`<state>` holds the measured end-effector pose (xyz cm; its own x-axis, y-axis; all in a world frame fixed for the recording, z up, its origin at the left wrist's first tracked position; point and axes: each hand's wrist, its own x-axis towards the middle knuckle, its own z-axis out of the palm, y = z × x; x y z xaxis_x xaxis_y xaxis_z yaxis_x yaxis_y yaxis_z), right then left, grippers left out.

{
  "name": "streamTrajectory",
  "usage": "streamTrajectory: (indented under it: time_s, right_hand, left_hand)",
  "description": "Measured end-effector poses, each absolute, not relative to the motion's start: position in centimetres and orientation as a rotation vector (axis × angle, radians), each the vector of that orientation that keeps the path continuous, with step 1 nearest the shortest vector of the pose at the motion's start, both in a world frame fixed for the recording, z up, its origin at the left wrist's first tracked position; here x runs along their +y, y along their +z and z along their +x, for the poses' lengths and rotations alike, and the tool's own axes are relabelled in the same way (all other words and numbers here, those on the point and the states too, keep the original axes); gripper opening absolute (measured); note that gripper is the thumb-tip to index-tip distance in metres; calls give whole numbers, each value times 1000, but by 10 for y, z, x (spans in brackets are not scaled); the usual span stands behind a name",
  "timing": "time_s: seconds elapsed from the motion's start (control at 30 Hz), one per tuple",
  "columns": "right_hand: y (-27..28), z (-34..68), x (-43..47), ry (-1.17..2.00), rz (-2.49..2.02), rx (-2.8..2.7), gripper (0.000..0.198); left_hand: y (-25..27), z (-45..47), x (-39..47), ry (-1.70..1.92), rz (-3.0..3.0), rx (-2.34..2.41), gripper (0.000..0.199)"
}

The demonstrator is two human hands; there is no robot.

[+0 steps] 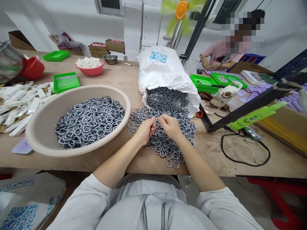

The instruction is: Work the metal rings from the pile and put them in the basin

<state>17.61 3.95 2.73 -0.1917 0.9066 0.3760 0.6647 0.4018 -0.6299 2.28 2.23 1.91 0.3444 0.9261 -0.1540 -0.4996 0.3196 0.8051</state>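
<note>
My left hand [146,130] and my right hand [170,126] meet over a heap of grey rings [165,147] on the table. Both are closed, fingertips pinched close together around a small grey ring [156,119], mostly covered by the fingers. Behind the hands, a white sack [165,72] lies on its side with its mouth toward me, and rings spill from it onto the heap. Left of my left hand stands a wide beige basin [40,134], partly filled with similar grey rings [91,121].
White strips [31,105] are piled at far left. Green trays [56,56], a pink bowl [90,71] and a metal bowl [110,59] stand behind the basin. At right are a black frame post [240,115], a cable [225,153] and a fan [181,10]. Another person [227,48] works at back right.
</note>
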Motion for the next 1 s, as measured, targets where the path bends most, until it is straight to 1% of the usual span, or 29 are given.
streamTrajectory:
  time_s: [0.07,0.13,0.23,0.33,0.43,0.6,0.7,0.87,1.0]
  right_hand:
    - [26,185,47,493,-1364,-1782,50]
    - [27,189,49,585,-1286,-1698,51]
    - [29,182,41,803,-1137,-1679,47]
    - [28,172,34,990,-1092,-1607,49]
    - [26,168,36,1057,-1048,-1551,49]
    - [24,171,47,933,-1083,-1590,53]
    - [28,172,45,853,-1098,-1708,50]
    - [34,174,30,459,-1196,-1973,43]
    - [35,173,22,304,-1210,-2091,42]
  left_hand:
    - [20,24,20,1010,764,656,49]
    - [20,26,19,1009,767,644,49]
    - [19,27,18,1035,750,681,49]
    - [17,29,18,1023,745,703,50]
    - [15,31,17,990,746,710,51]
    - [16,30,18,978,711,663,48]
    - [19,27,19,1003,658,627,47]
    - [22,24,21,1018,628,610,46]
    - [21,26,19,1031,611,619,45]
